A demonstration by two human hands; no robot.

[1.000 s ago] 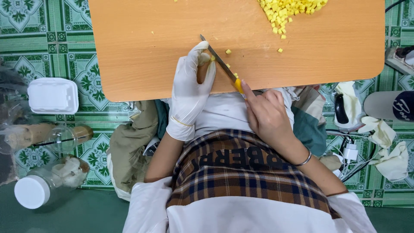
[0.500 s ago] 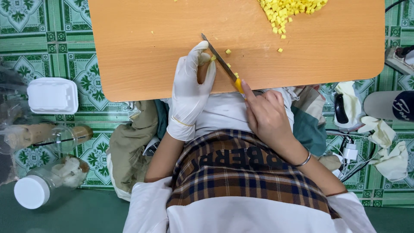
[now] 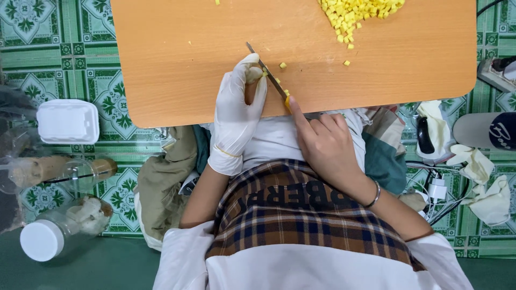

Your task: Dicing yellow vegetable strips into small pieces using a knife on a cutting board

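Hiding most of a small yellow food piece (image 3: pixel 264 73) under curled white-gloved left hand (image 3: pixel 236 115) fingers; bare right hand (image 3: pixel 322 142) fingers wrapped around yellow-handled knife (image 3: pixel 271 80) on wooden counter (image 3: pixel 177 64).

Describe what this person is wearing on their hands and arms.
The left hand wears a thin white disposable glove, rolled at the wrist. The right hand is bare, with a slim silver bangle on its wrist. Both forearms are bare; white sleeves sit pushed up near the elbows.
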